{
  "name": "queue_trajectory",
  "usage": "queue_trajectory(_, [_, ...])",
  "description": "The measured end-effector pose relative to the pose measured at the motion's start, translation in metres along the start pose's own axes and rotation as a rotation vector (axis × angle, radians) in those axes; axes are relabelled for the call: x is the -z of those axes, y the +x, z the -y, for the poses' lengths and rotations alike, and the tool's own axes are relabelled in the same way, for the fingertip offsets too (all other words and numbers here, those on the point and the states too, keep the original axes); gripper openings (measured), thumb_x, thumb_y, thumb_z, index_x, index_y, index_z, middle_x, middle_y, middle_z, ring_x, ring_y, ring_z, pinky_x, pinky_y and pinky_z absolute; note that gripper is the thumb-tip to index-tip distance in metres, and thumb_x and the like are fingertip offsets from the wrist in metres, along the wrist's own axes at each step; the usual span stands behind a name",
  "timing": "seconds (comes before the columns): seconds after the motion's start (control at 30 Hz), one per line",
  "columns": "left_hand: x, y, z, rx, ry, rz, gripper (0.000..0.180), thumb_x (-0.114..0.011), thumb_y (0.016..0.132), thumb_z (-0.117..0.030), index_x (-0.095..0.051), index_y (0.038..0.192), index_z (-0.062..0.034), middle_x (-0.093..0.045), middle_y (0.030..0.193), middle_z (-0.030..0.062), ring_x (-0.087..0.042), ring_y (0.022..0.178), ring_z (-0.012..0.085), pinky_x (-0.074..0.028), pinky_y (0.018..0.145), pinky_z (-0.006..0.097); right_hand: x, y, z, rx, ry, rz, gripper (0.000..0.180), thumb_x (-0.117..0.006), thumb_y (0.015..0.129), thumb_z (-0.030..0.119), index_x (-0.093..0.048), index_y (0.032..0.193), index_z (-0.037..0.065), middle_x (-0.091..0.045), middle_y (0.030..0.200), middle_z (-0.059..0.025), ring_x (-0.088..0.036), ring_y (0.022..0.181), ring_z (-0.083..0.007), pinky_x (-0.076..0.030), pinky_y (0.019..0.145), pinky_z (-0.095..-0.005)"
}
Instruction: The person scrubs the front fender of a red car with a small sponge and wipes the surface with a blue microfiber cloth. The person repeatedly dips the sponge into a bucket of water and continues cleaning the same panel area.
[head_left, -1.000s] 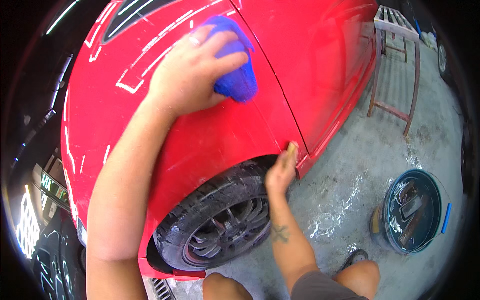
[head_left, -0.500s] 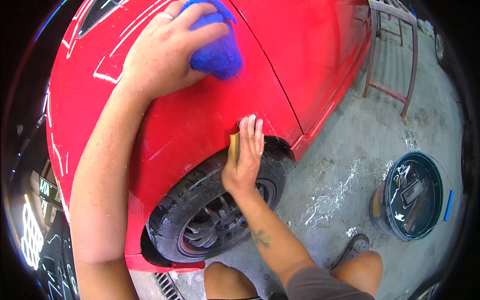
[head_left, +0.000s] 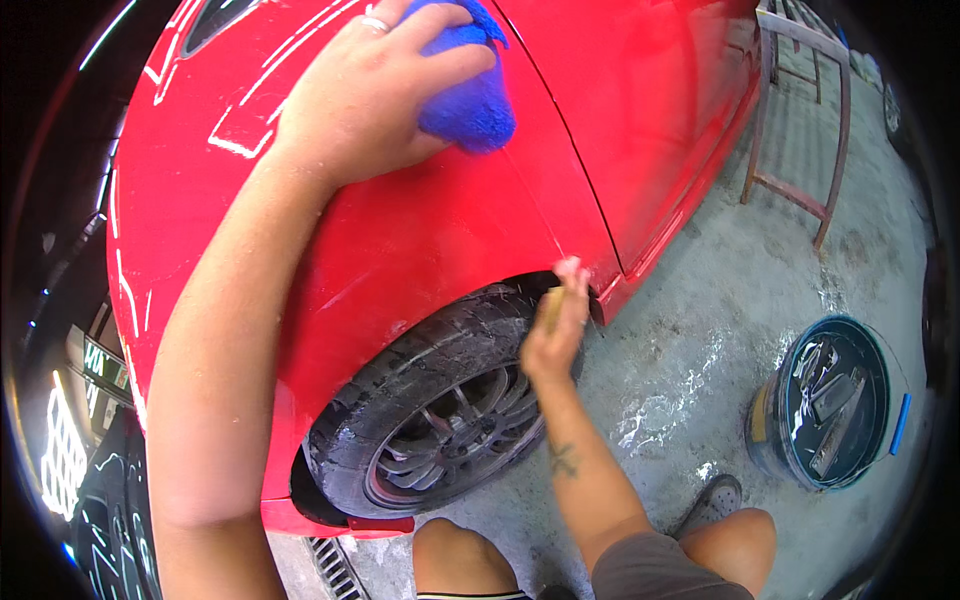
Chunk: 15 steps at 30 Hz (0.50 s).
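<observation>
A blue fluffy cloth (head_left: pixel 470 105) is bunched under my left hand (head_left: pixel 355 100), which presses it against the upper part of a red car fender (head_left: pixel 430 235). Lower down, my right hand (head_left: pixel 556 345) is at the rear edge of the wheel arch with its fingertips toward the panel, slightly smeared by motion. Between its thumb and fingers shows the edge of a tan pad (head_left: pixel 552 308); the hand hides the rest. The dark tyre and spoked wheel (head_left: pixel 455 435) sit just below, beside my right wrist.
On the concrete floor to the right stands a dark bucket (head_left: pixel 765 440) of water, with a block and a long flat piece inside and a blue handle grip. Behind it is a metal stand (head_left: pixel 790 190). Wet patches (head_left: pixel 670 400) mark the floor, and a drain grate (head_left: pixel 335 570) lies near my knees.
My right hand has slid rightward and down along the fender with the tan pad, to the arch's rear edge. The cloth stays against the panel under my left hand; the whole view has shifted slightly.
</observation>
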<state>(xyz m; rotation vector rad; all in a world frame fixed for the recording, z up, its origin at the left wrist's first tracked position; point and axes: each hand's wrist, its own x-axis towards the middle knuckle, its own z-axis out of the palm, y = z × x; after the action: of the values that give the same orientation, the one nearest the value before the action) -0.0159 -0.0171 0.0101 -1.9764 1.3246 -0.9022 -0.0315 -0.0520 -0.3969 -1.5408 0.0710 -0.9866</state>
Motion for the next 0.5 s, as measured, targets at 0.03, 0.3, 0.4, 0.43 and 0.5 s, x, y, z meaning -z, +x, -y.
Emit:
queue_trajectory(0.03, [0.001, -0.003, 0.001, 0.017, -0.005, 0.016, 0.068, -0.092, 0.068, -0.026, -0.072, 0.133, -0.0185, -0.061, 0.143, 0.0170, -0.058, 0.134, 0.0461, -0.050, 0.115, 0.054, 0.005, 0.009, -0.003, -0.099, 0.031, -0.012, 0.052, -0.050, 0.112, 0.016, -0.053, 0.162, 0.001, -0.045, 0.172, -0.0263, -0.033, 0.163, -0.0518, -0.022, 0.134, -0.0574])
queue_trajectory(0.3, [-0.002, -0.014, 0.006, 0.010, 0.065, -0.016, 0.069, -0.092, 0.067, -0.025, -0.072, 0.133, -0.0185, -0.061, 0.142, 0.0170, -0.058, 0.133, 0.0452, -0.051, 0.115, 0.053, -0.002, -0.005, 0.069, 0.290, -0.123, 0.205, 0.061, -0.056, 0.103, 0.015, -0.053, 0.162, 0.000, -0.045, 0.172, -0.0271, -0.032, 0.163, -0.0524, -0.019, 0.132, -0.0633])
queue_trajectory(0.4, [-0.010, -0.003, 0.004, 0.025, 0.067, -0.055, 0.071, -0.096, 0.067, -0.022, -0.071, 0.134, -0.0252, -0.062, 0.146, 0.0110, -0.061, 0.135, 0.0437, -0.054, 0.114, 0.053, 0.003, 0.009, -0.003, -0.055, -0.036, -0.019, 0.054, -0.047, 0.117, 0.026, -0.051, 0.163, -0.001, -0.047, 0.170, -0.0269, -0.033, 0.163, -0.0499, -0.022, 0.133, -0.0599])
queue_trajectory(0.43, [-0.017, -0.001, 0.003, 0.034, 0.053, -0.073, 0.074, -0.097, 0.067, -0.020, -0.070, 0.135, -0.0287, -0.062, 0.148, 0.0081, -0.061, 0.136, 0.0432, -0.055, 0.113, 0.053, 0.007, 0.014, -0.001, -0.102, -0.034, -0.053, 0.054, -0.045, 0.119, 0.029, -0.050, 0.164, -0.001, -0.048, 0.170, -0.0274, -0.033, 0.163, -0.0492, -0.022, 0.133, -0.0597])
queue_trajectory(0.5, [-0.025, -0.001, 0.004, 0.030, 0.066, -0.099, 0.073, -0.097, 0.066, -0.020, -0.070, 0.134, -0.0283, -0.062, 0.148, 0.0082, -0.062, 0.135, 0.0430, -0.055, 0.113, 0.053, -0.007, -0.002, 0.045, -0.053, 0.150, -0.006, 0.059, -0.053, 0.109, 0.013, -0.049, 0.166, 0.001, -0.042, 0.173, -0.0286, -0.031, 0.165, -0.0477, -0.017, 0.135, -0.0607])
